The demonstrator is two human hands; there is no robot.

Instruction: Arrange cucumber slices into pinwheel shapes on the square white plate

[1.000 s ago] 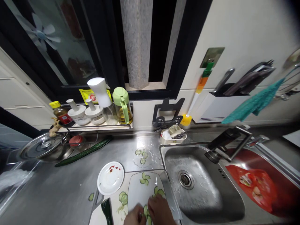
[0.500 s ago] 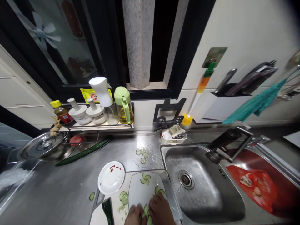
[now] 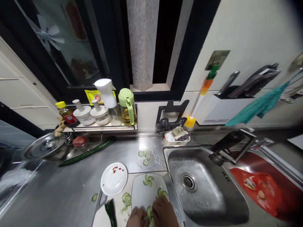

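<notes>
Low in the view, my left hand (image 3: pixel 137 217) and my right hand (image 3: pixel 163 210) meet over the near part of a white plate (image 3: pixel 141 192). Between them lie thin cucumber slices (image 3: pixel 149 212), and the fingers of both hands are bent closed on these slices; the fingertips partly hide them. Farther up the plate, cut slices form a pinwheel (image 3: pixel 148 180), with a second cluster (image 3: pixel 162 192) just beyond my right fingers. Beneath the plate is a cutting board (image 3: pixel 123 217), carrying loose slices (image 3: pixel 127 199) and a cut cucumber piece (image 3: pixel 110 212) to the left.
A small white dish (image 3: pixel 114 184) with red bits overlaps the board's left corner. The sink (image 3: pixel 201 176) lies right. A whole cucumber (image 3: pixel 87 153) and a lidded pot (image 3: pixel 48 146) stand back left, below a seasoning rack (image 3: pixel 104 127). Stray slices (image 3: pixel 145 155) lie behind the board.
The whole view has shifted slightly, so things sit a little farther right. Both hands stay at the same slices on the plate, with hardly any movement.
</notes>
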